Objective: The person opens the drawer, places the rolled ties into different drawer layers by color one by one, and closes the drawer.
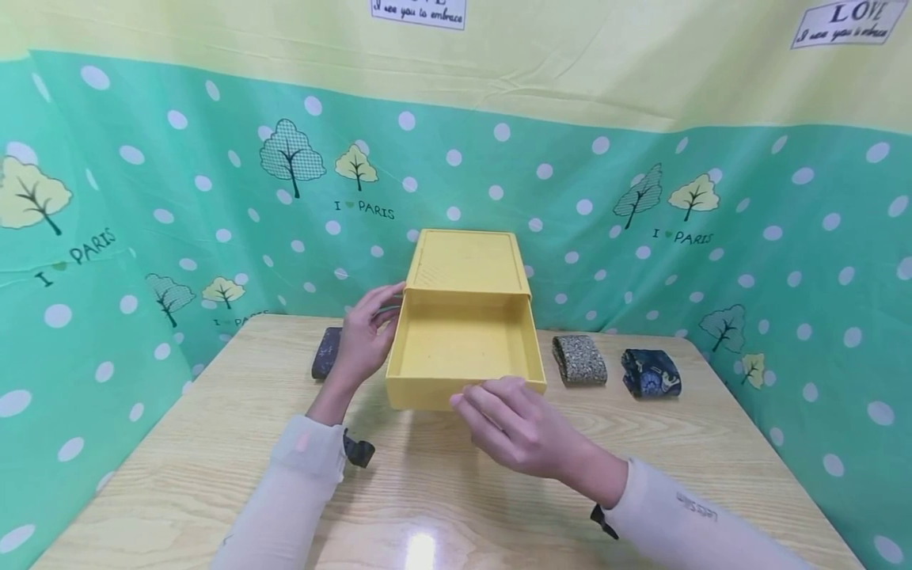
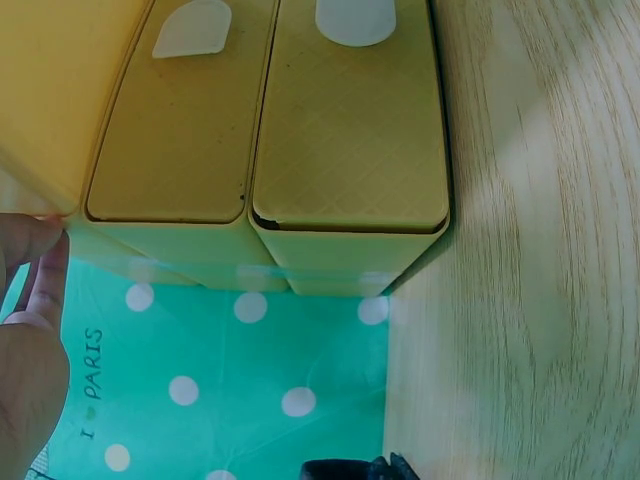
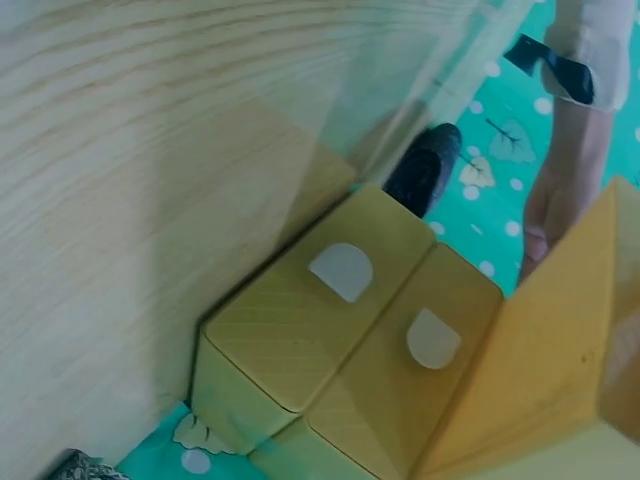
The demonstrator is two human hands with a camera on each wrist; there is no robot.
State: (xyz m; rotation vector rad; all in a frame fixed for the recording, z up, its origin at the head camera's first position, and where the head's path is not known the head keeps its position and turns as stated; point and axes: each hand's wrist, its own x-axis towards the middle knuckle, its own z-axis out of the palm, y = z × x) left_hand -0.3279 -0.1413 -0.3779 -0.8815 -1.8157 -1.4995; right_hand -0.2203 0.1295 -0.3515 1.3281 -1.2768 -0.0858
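Observation:
A yellow drawer unit stands at the back of the table with its top drawer pulled out, showing a bare inside. My right hand grips the front edge of that drawer, fingers bent at the rim. At the unit's left side, my left hand rests its fingertips against the wall near the drawer opening. Below, two closed drawers with pale half-round tabs show in the left wrist view. The left hand also appears there at the left edge.
A dark folded cloth lies on the wooden table, partly behind my left hand. Right of the unit are a grey speckled folded cloth and a navy patterned one. A green dotted curtain hangs close behind.

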